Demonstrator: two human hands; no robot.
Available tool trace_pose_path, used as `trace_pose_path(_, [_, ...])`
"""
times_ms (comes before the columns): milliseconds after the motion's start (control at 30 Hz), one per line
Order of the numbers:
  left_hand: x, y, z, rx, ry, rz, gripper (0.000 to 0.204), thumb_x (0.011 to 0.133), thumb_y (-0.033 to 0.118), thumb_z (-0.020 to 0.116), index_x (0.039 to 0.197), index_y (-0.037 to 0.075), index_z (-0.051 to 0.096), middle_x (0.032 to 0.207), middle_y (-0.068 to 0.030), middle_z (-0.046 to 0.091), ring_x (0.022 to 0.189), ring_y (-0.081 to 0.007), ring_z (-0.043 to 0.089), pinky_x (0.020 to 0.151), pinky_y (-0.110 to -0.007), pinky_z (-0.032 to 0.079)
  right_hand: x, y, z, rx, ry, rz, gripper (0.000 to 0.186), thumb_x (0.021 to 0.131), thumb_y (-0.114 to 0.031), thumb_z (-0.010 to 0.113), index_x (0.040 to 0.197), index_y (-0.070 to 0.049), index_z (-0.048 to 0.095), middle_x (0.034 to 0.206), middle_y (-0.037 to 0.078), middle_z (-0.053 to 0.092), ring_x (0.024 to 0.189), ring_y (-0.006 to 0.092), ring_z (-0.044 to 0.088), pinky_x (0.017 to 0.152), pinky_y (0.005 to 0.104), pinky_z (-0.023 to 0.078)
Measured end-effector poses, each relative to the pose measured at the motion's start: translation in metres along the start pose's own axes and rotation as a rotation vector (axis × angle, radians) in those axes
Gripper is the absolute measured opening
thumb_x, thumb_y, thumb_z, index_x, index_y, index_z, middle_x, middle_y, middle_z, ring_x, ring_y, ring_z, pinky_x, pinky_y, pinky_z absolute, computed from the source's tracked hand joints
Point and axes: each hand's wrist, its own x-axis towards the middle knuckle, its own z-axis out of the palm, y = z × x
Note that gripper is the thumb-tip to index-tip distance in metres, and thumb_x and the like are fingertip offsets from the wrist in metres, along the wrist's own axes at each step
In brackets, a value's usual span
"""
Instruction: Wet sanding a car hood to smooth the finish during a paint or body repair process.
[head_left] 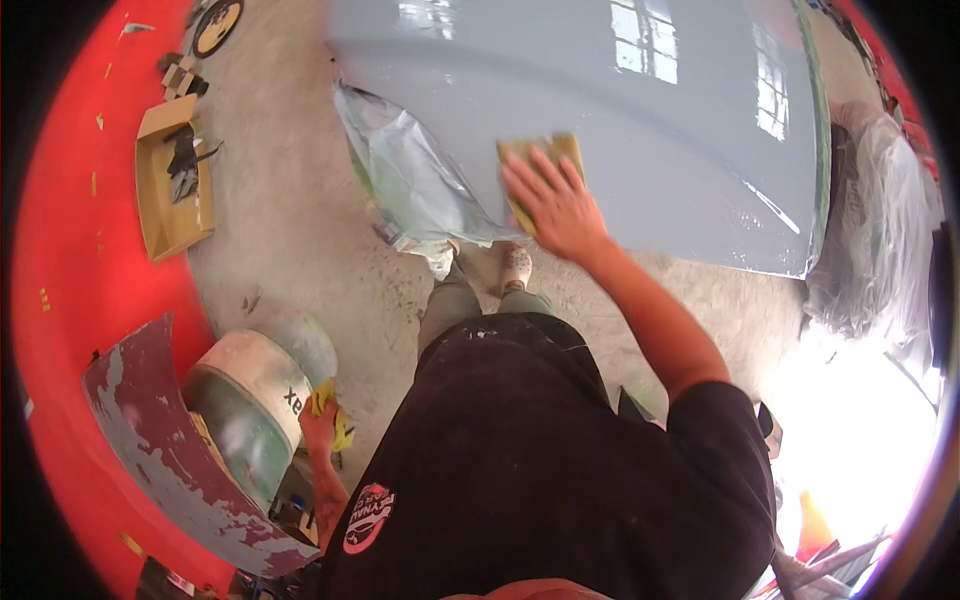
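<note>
Head view: at one o'clock the right hand [555, 205] lies flat, unclenched, over a mustard-yellow square cloth [568, 150] on the glossy grey painted panel [680, 150], which spans twelve to two. At eight, the left hand [318, 430] grasps a crumpled bright-yellow cloth [325, 394]. Wiping seems under way; which areas are finished cannot be told. Translucent plastic film [405, 160] at eleven remains on the panel's edge.
</note>
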Motion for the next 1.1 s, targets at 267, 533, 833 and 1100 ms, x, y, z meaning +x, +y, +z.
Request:
trace_pose_path(267, [0.038, 0.100, -0.016, -0.040, -0.023, 0.217, 0.033, 0.087, 0.011, 0.065, 0.116, -0.002, 0.061, 0.098, -0.0073, 0.068, 0.086, -0.0162, 0.063, 0.079, -0.030, 0.050, 0.201, 0.007, -0.014, -0.166, 0.068, -0.194, 0.056, 0.102, -0.048, 0.037, 0.149, -0.018, 0.037, 0.158, -0.001, 0.032, 0.146, 0.0235, 0.026, 0.119, 0.0462, 0.021])
trace_pose_path(533, [0.001, -0.031, -0.016, -0.154, 0.160, -0.135, 0.029, 0.086, 0.013, 0.067, 0.111, -0.002, 0.062, 0.090, -0.0060, 0.065, 0.076, -0.0154, 0.060, 0.069, -0.031, 0.050, 0.028, 0.061, -0.023, -0.059, -0.093, 0.203, 0.063, 0.098, -0.047, 0.047, 0.153, -0.021, 0.031, 0.160, -0.001, 0.026, 0.148, 0.0234, 0.023, 0.120, 0.0493, 0.017])
trace_pose_path(833, [0.112, 0.031, -0.034, -0.085, 0.053, 0.108, 0.026, 0.086, 0.013, 0.068, 0.108, -0.001, 0.063, 0.090, -0.0060, 0.067, 0.078, -0.0143, 0.061, 0.071, -0.031, 0.051, 0.255, -0.013, -0.011, -0.203, 0.126, -0.176, 0.051, 0.101, -0.044, 0.037, 0.144, -0.019, 0.045, 0.156, -0.005, 0.034, 0.147, 0.0201, 0.024, 0.118, 0.0501, 0.017])
trace_pose_path(1100, [0.178, 0.227, -0.076, -0.098, -0.040, 0.414, 0.032, 0.087, 0.012, 0.068, 0.116, 0.000, 0.061, 0.102, -0.0063, 0.064, 0.084, -0.0150, 0.060, 0.074, -0.030, 0.051, 0.306, -0.047, 0.002, -0.177, 0.106, -0.026, 0.057, 0.101, -0.047, 0.038, 0.149, -0.016, 0.037, 0.158, 0.000, 0.030, 0.147, 0.0226, 0.022, 0.118, 0.0501, 0.019])
